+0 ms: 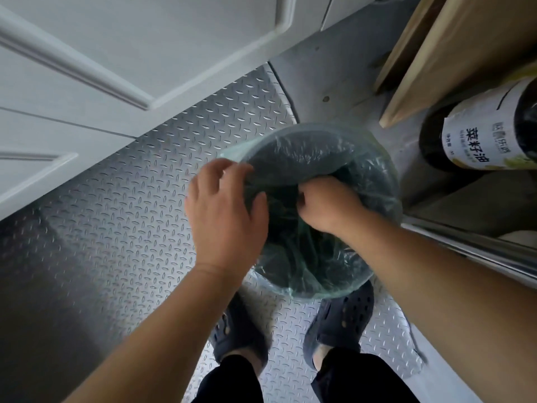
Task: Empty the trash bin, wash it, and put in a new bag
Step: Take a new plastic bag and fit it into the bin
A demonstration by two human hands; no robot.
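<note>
Round trash bin (374, 158) w/ green bag (305, 158) on floor. Right hand (328, 207) fisted, grip bunching bag inside bin; left hand (223, 210) pinches bag at bin's left rim.

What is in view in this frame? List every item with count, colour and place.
trash bin: 1, dark, on the floor at centre
bag: 1, translucent green, lining the bin
floor mat: 1, silver tread-plate pattern, under the bin
cabinet doors: white, upper left
oil bottle: 1, dark with white label, right edge
wooden boards: light brown, upper right
shoes: 2, dark blue, bottom centre
left hand: holds the bag at the rim
right hand: grips bunched bag
</note>
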